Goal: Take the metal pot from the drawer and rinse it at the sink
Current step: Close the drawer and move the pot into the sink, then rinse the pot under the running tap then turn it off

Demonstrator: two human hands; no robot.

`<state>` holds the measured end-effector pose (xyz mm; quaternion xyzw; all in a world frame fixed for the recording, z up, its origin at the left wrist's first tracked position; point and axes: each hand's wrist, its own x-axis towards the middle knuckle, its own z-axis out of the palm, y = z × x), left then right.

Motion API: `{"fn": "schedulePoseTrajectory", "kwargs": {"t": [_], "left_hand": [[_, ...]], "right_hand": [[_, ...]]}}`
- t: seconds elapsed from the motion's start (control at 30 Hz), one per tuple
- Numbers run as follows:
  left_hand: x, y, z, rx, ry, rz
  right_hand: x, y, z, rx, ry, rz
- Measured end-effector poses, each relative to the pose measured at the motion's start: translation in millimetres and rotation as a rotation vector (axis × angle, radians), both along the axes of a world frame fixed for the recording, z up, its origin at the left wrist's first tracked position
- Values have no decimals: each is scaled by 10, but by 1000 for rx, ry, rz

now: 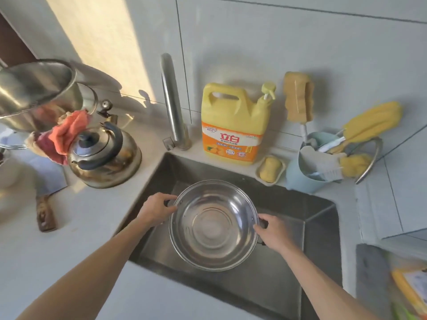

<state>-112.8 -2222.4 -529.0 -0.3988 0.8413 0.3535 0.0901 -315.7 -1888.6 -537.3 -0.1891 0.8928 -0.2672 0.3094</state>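
Observation:
A round shiny metal pot (213,224) with two dark side handles hangs over the steel sink (321,229), its open mouth facing up and its inside bare. My left hand (157,210) grips the handle on its left side. My right hand (273,232) grips the handle on its right side. The tall steel faucet (172,100) rises behind the sink's back left corner, and no water runs from it. No drawer is in view.
A kettle (104,155) and a red cloth (67,135) lie left of the sink, with a big steel pot (37,93) above them. A yellow detergent jug (233,123), a soap dish (270,169) and a blue brush holder (307,176) line the back edge. A knife handle (45,213) lies on the left counter.

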Motion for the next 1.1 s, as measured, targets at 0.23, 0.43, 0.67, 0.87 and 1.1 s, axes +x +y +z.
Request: {"fn": "schedulePoseTrajectory", "kwargs": {"t": [0.23, 0.43, 0.67, 0.87, 1.1], "left_hand": [[-165, -103, -782, 46, -70, -120], [-195, -7, -1114, 37, -49, -64], [-77, -23, -1153, 48, -51, -49], [-264, -61, -543, -180, 204, 209], [-889, -545, 505, -247, 386, 333]], "right_hand": [[14, 1, -807, 16, -5, -31], [90, 25, -1126, 34, 55, -74], [29, -34, -1181, 54, 99, -58], [36, -3, -1095, 72, 115, -14], [-22, -13, -1040, 114, 122, 33]]}}
